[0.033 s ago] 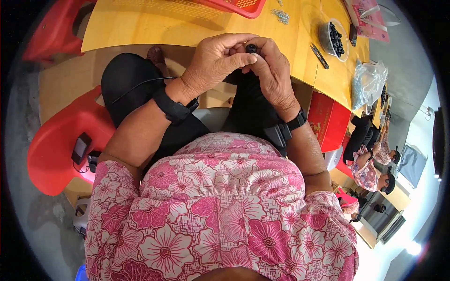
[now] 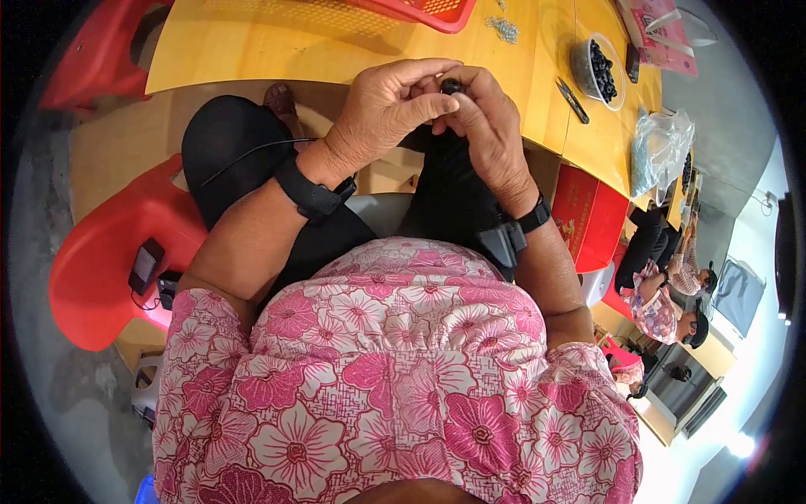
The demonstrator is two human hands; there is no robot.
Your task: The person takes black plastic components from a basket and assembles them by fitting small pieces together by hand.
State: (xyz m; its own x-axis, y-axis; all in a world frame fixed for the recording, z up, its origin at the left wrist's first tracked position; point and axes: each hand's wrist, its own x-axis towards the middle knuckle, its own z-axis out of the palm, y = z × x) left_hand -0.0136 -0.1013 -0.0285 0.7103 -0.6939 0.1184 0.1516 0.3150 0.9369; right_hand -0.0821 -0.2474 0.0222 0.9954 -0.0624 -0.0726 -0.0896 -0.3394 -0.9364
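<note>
Just beyond the near edge of the yellow table [image 2: 277, 46], both of my hands meet around a small round black piece [image 2: 451, 86], perhaps a knob or cap. My left hand [image 2: 390, 105] is closed, its thumb pressed toward the piece from the left. On the other side, the thumb and fingers of my right hand [image 2: 487, 118] pinch the same piece. Only its dark top shows; the fingers hide the rest, so I cannot tell whether anything else is held.
A clear bowl of black pieces [image 2: 617, 101] stands at the right, near a dark slim tool [image 2: 573, 101]. Small shiny parts [image 2: 504, 30] lie by a red basket [image 2: 457, 18]. A clear plastic bag [image 2: 667, 139] rests at the table's edge. Red stool [image 2: 109, 277] left; other people right.
My right hand and wrist have turned and shifted very slightly. The left hand stays in place, and the black piece remains between the fingers.
</note>
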